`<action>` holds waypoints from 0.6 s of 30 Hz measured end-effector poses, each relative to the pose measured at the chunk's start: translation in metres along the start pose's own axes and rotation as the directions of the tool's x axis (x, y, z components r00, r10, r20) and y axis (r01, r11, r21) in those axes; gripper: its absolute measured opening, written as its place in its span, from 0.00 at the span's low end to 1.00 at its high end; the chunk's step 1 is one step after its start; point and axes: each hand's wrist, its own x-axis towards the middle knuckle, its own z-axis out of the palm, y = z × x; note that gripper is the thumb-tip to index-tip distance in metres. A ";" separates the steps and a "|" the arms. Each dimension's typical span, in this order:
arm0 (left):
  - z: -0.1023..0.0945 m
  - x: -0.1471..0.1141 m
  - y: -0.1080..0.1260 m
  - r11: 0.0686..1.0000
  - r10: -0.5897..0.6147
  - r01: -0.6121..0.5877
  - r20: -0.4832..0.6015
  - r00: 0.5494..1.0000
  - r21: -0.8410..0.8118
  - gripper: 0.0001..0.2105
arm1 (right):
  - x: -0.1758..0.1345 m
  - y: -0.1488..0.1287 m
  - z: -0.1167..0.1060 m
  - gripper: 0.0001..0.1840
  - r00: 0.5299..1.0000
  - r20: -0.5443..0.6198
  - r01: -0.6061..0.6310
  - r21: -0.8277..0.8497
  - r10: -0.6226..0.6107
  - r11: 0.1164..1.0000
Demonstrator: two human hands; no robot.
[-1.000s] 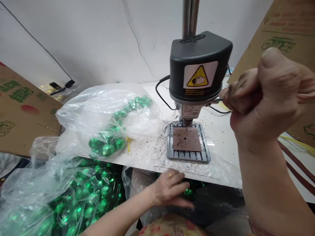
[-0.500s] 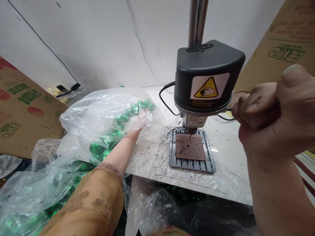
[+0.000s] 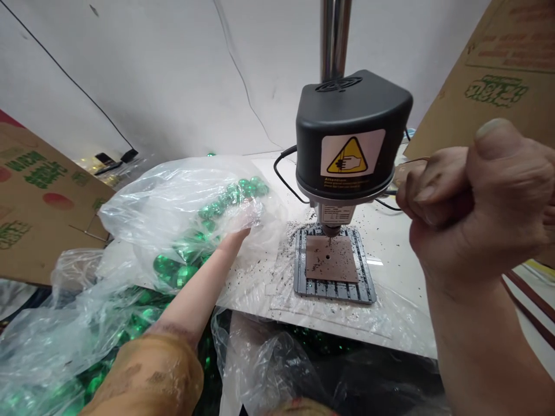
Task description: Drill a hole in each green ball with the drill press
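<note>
My left hand [image 3: 247,215] reaches into a clear plastic bag [image 3: 143,190] among shiny green balls [image 3: 214,208]; the bag film and balls blur its fingers. My right hand [image 3: 472,190] is closed in a fist, thumb on top, at the right side of a small black drill press [image 3: 353,133]. A thin lever [image 3: 391,192] runs from the machine into that fist. Under the chuck [image 3: 332,230] a brown square board [image 3: 332,260] with one dark hole lies on the slotted grey base plate [image 3: 366,292].
Dark shavings are scattered over the white tabletop [image 3: 255,283] around the base. Cardboard boxes stand at left [image 3: 47,202] and right [image 3: 489,52]. More bagged green balls [image 3: 143,315] lie below at left. A black cable [image 3: 277,167] loops behind the machine.
The whole view has shifted slightly, so the drill press and right fist appear further left. My left forearm is drawn a little differently, its hand still in the bag. The right fist keeps its hold.
</note>
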 end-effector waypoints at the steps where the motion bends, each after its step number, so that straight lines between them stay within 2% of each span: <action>1: -0.004 -0.011 -0.002 1.000 -0.002 0.002 0.000 1.000 0.022 0.13 | -0.001 0.000 0.002 0.20 1.000 -0.024 0.015 0.018 -0.014 1.000; 3: -0.011 -0.035 -0.006 0.997 -0.001 0.001 0.004 1.000 0.071 0.10 | -0.002 -0.001 0.003 0.19 0.999 -0.036 0.025 0.031 -0.024 0.999; 6: -0.016 -0.074 -0.008 0.999 -0.016 0.014 0.050 0.999 0.042 0.12 | -0.004 -0.004 0.003 0.19 1.000 -0.023 0.014 0.031 -0.014 0.999; 8: -0.016 -0.099 -0.010 0.994 -0.092 0.098 0.120 0.989 -0.045 0.13 | -0.005 -0.005 0.002 0.19 1.000 -0.014 0.008 0.046 -0.007 0.999; 11: -0.010 -0.129 -0.015 0.948 -0.209 0.256 0.237 0.949 -0.188 0.14 | -0.007 -0.005 0.001 0.18 1.000 -0.010 -0.007 0.059 0.007 0.998; 15: 0.005 -0.148 -0.025 0.907 -0.237 0.341 0.368 0.899 -0.249 0.16 | -0.007 -0.003 -0.001 0.19 1.000 -0.006 -0.017 0.053 0.018 0.998; 18: 0.017 -0.153 -0.034 0.917 -0.211 0.322 0.400 0.892 -0.234 0.15 | -0.007 -0.001 -0.003 0.20 1.000 0.004 -0.019 0.058 0.019 0.998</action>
